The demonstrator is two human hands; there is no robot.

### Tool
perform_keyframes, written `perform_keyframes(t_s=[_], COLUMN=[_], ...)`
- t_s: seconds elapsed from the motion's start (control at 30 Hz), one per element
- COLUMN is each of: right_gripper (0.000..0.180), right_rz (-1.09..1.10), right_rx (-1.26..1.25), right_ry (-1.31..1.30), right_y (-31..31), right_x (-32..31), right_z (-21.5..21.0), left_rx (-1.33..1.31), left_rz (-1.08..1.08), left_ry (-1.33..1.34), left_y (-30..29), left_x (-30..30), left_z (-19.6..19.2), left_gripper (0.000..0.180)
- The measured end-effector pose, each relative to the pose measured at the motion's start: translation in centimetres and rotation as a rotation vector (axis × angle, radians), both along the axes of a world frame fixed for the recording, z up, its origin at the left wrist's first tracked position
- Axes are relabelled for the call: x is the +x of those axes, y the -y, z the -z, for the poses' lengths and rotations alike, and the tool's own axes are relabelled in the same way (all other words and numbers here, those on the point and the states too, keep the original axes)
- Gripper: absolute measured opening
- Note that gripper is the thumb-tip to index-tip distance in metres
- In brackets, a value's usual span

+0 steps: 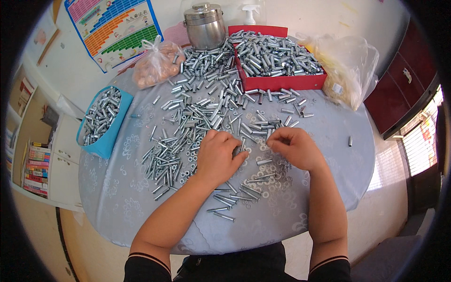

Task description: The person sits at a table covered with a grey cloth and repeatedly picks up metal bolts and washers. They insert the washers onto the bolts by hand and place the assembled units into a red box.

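Your left hand (217, 157) lies knuckles-up at frame centre, fingers curled down over the scattered metal sleeves (197, 120); its palm side is hidden, so you cannot tell whether it has hold of anything. Your right hand (295, 148) sits just to the right of it, fingertips pinched together and pointing toward the left hand; whatever is between them is too small and covered to make out. The small washers (277, 188) below both hands blur into the cloth pattern. The fisheye rim cuts off the frame corners.

Surface: a round desk (329, 178) under a pale grey-blue patterned cloth. In the upper centre a red tray (282, 82) is heaped with sleeves; a steel lidded pot (204, 26) and a pump bottle (250, 14) stand behind it. A tied bag of brownish contents (157, 63) lies in the upper left, a clear plastic bag (350, 66) in the upper right. A blue bin (104, 120) of sleeves hangs at the desk's left edge. A coloured wall chart (115, 28) is in the upper left; a bookshelf (35, 164) at the left; a dark red cabinet (399, 89) at the right.

The loose sleeves spread from the tray down to both hands, touching the left fingers and lying just beside the right.
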State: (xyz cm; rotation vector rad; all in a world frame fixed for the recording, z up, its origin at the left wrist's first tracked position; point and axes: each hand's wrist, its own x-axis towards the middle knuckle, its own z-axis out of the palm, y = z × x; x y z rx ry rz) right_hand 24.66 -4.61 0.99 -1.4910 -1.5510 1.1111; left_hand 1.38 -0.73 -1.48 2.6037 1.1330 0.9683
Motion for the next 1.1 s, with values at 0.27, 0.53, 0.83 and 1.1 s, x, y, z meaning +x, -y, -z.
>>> perform_keyframes(t_s=[0.27,0.53,0.83,1.1], right_gripper=[0.02,0.02,0.023,0.017], right_rz=[-0.305,-0.144,0.027,0.12], right_rx=[0.196,0.21,0.103,-0.004], right_ry=[0.413,0.326,-0.263,-0.419], right_y=[0.9,0.9,0.1,-0.2], right_x=[-0.1,-0.8,-1.0,-1.0], right_z=[-0.6,-0.8,-0.4,-0.4], left_rx=[-0.06,-0.742,-1.109,-0.95], left_rz=[-0.016,0.084,0.212,0.177], left_ry=[0.04,0.907,1.156,1.067], left_y=[-0.3,-0.4,-1.0,-0.7], left_x=[-0.2,-0.2,-0.9,-0.4], left_z=[1.0,1.0,-0.2,0.0], left_gripper=[0.01,0.034,0.039,0.027])
